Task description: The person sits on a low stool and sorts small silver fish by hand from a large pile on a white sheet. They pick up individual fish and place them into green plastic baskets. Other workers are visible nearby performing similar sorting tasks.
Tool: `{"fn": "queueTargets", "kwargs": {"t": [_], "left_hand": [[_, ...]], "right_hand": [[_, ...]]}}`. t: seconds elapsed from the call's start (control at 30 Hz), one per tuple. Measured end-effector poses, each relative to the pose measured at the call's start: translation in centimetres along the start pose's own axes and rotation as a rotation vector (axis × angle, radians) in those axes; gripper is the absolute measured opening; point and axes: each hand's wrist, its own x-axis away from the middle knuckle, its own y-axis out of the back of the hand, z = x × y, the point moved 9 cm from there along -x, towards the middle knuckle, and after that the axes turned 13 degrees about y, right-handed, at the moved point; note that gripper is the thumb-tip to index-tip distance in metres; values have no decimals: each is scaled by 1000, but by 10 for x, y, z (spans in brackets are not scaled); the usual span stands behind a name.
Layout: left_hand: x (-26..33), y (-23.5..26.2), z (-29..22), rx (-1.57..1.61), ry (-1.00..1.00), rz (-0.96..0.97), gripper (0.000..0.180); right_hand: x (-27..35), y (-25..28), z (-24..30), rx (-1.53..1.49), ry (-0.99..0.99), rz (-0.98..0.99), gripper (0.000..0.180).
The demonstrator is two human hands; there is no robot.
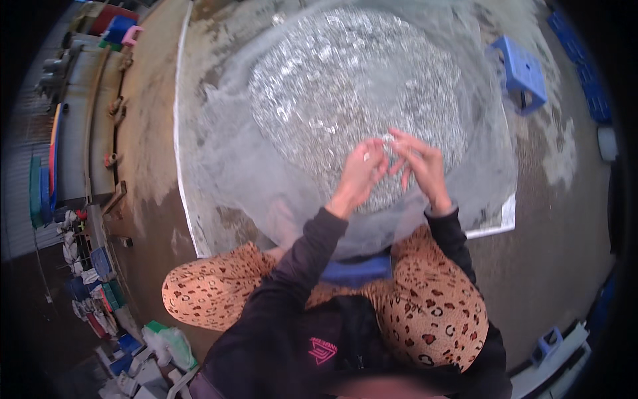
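Note:
A wide round heap of small silvery pieces (299,80), shiny like tiny fish but too small to tell for sure, lies on grey netting (239,159) in front of me. Above its near edge, my left hand (362,174) has its fingers curled together, with a pale speck on them. My right hand (423,166) is close beside it, fingers stretched and apart, the index finger reaching to the left fingertips. A tiny bright bit (388,137) shows between the two hands; which one bears it is hard to make out.
The netting rests on a white-edged sheet (184,199) on a wet concrete floor (149,153). A blue plastic stool (522,73) stands to the right, with blue crates (585,73) beyond it. Wooden boards (100,126) and piled clutter (100,292) line the left side.

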Motion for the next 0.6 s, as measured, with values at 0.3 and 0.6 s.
{"fn": "queueTargets", "kwargs": {"t": [0.3, 0.6], "left_hand": [[14, 0, -29, -451, -572, -259, 17], [-18, 14, 3, -287, 75, 201, 31]], "right_hand": [[14, -4, -55, -397, -268, -120, 25], [25, -11, -66, -303, -335, 46, 21]]}}
